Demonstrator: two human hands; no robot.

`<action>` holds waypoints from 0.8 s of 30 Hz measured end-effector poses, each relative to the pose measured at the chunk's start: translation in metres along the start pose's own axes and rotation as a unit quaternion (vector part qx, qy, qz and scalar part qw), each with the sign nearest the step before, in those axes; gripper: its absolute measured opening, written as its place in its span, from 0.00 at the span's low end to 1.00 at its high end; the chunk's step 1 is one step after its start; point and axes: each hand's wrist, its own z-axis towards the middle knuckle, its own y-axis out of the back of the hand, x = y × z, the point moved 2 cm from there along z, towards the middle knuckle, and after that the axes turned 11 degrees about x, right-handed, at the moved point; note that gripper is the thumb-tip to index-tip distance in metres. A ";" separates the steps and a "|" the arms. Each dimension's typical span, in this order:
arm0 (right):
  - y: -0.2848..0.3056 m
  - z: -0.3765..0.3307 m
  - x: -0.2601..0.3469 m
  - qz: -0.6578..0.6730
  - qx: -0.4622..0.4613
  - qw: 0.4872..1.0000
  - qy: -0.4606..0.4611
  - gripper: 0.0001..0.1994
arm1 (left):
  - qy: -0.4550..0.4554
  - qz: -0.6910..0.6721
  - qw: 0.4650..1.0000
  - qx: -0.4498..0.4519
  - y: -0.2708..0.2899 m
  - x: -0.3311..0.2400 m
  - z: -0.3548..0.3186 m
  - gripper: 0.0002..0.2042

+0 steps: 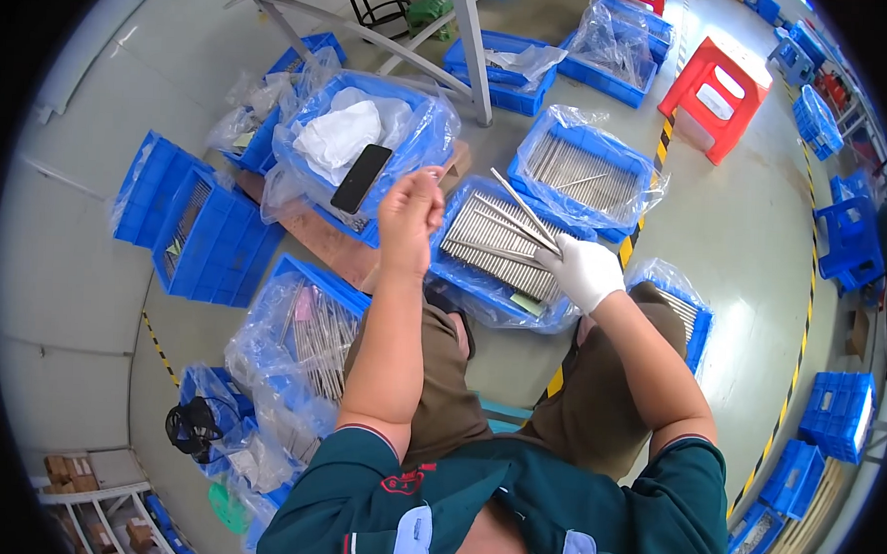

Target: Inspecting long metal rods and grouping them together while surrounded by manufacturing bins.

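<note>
My right hand (582, 272), in a white glove, is closed round several thin metal rods (520, 209) that fan out toward the far left. They are above a blue crate (444, 265) lined with clear plastic, where more metal rods (484, 241) lie side by side. A small greenish slip (528, 304) lies at that crate's near edge. Bare and raised, my left hand (410, 215) has its fingers curled together; whatever they may pinch cannot be made out. Just left of it, a black phone (362, 178) lies on a plastic-lined blue crate (424, 130) with white wrapping (339, 137).
Another crate of rods (582, 174) stands beyond my right hand. A crate (314, 336) with loose rods is by my left leg. Stacked blue crates (215, 240) stand farther left. A red stool (715, 99) is at the far right, and a metal table leg (471, 53) rises ahead.
</note>
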 end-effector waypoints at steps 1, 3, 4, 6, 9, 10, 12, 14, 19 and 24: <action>0.001 0.000 0.000 -0.012 -0.007 1.000 -0.010 0.19 | 0.022 -0.011 1.000 0.016 -0.006 0.007 -0.002 0.12; 0.001 0.000 0.003 -0.003 -0.010 1.000 -0.009 0.19 | 0.085 -0.021 0.996 0.028 -0.014 0.016 -0.005 0.13; 0.002 0.000 0.004 -0.008 -0.014 1.000 -0.013 0.18 | 0.109 -0.024 0.993 0.035 -0.017 0.019 -0.006 0.13; 0.002 -0.001 0.006 -0.011 -0.020 1.000 -0.017 0.18 | 0.115 -0.053 0.991 0.034 -0.020 0.021 -0.007 0.13; 0.003 -0.001 0.007 -0.009 -0.040 0.999 0.001 0.18 | 0.140 -0.107 0.984 0.035 -0.020 0.021 -0.006 0.14; 0.003 -0.001 0.006 -0.018 -0.033 0.999 0.000 0.18 | 0.148 -0.135 0.979 0.042 -0.020 0.021 -0.005 0.15; 0.003 0.000 0.006 -0.027 -0.026 0.999 -0.001 0.18 | 0.149 -0.134 0.979 0.042 -0.018 0.021 -0.004 0.15; 0.004 -0.001 0.005 -0.028 -0.038 0.999 0.004 0.18 | 0.149 -0.137 0.978 0.053 -0.017 0.022 -0.004 0.15; 0.004 -0.003 0.006 -0.029 -0.034 0.999 0.002 0.18 | 0.184 -0.105 0.973 0.089 -0.023 0.029 -0.005 0.15; 0.005 -0.001 0.004 -0.020 -0.032 0.999 -0.009 0.18 | 0.189 -0.127 0.970 0.084 -0.025 0.032 -0.005 0.13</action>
